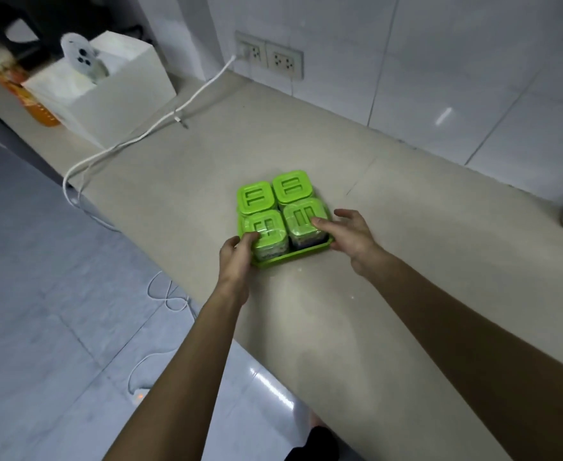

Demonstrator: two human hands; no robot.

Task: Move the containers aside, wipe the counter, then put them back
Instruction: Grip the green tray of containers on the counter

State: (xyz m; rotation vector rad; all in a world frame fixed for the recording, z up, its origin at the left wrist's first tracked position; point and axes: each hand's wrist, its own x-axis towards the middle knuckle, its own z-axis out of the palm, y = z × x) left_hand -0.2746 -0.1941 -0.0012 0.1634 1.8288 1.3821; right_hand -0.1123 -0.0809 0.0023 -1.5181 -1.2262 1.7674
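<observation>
Gripping both sides of the set is what's going on here. The left hand [237, 257] has its fingers curled over the near-left jar lid with the thumb down by the tray edge, so it looks closed on the green tray [275, 261] and that jar together. The right hand [346, 236] is more spread out, fingertips touching the top of the near-right jar, palm just beside the tray's right rim. I can't tell if that one has properly closed on anything or is only resting there.

The four containers [280, 211] sit two by two in the tray, green lids, clear bodies wrapped in some plastic film, with something dark inside the near pair. The whole lot is on the beige counter [406, 294], close to its front edge, well apart from the wall.

Handling-wise, my guess: rigid plastic, not heavy, but the film looks slippery, and the jars may just be standing loose in the tray. So take it by the tray rims on opposite sides, not the lids, and keep it level or they could tip.

Further out there's a white box [114, 94] and a white cable [160, 124] trailing from the wall sockets [270, 56].
</observation>
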